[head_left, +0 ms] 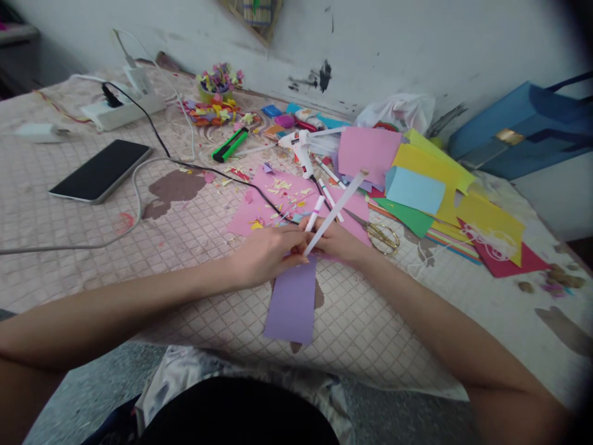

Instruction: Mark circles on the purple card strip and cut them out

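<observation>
My left hand (pixel 271 252) is closed, with its fingertips pinched at the lower end of a long white stick (pixel 337 209). The stick slants up to the right and has a brownish tip. My right hand (pixel 339 240) is closed beside it, fingers partly hidden behind the stick and my left hand. Between the two hands a white marker with a purple band (pixel 315 213) points upward; it seems to be in my right fingers. Just below them a purple paper strip (pixel 291 303) lies on the table, its upper end under my hands.
A pink sheet with paper scraps (pixel 273 185), a white glue gun (pixel 300 148), gold-handled scissors (pixel 382 238) and a green cutter (pixel 230 144) lie beyond my hands. Coloured papers (pixel 456 210) pile at right. A phone (pixel 99 170), cables and a power strip (pixel 123 105) are at left.
</observation>
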The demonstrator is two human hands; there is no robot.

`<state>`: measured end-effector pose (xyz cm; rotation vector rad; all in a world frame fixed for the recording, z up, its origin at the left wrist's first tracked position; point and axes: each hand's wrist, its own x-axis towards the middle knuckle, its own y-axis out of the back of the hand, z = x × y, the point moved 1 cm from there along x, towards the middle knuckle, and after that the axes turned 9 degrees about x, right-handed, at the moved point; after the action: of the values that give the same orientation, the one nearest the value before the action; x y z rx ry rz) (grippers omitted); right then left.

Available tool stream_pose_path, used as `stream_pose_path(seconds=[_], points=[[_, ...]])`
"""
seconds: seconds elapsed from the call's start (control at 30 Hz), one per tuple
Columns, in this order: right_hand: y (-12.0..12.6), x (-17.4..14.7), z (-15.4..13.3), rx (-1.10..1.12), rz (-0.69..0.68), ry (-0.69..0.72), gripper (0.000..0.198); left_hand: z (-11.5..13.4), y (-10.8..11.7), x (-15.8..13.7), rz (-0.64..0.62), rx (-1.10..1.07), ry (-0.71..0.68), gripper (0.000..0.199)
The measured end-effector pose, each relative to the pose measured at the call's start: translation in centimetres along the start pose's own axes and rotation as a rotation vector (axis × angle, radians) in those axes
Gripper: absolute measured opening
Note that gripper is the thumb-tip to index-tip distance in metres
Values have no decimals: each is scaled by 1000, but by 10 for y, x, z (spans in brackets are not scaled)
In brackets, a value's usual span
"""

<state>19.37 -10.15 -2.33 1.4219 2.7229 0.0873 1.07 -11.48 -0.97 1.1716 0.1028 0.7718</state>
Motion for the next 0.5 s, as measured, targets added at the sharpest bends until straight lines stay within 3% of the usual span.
stream_pose_path(seconds=[0.1,0.27,0.5], points=[[-3,-16,7,56,210,30,30,0,0,1,-9,-11,26,13],[-12,-40,13,69,423,46,31,0,1,0,-19,-27,66,14],[-17,-40,12,3,396,48,31,-2,0,1,-30,-20,69,16]])
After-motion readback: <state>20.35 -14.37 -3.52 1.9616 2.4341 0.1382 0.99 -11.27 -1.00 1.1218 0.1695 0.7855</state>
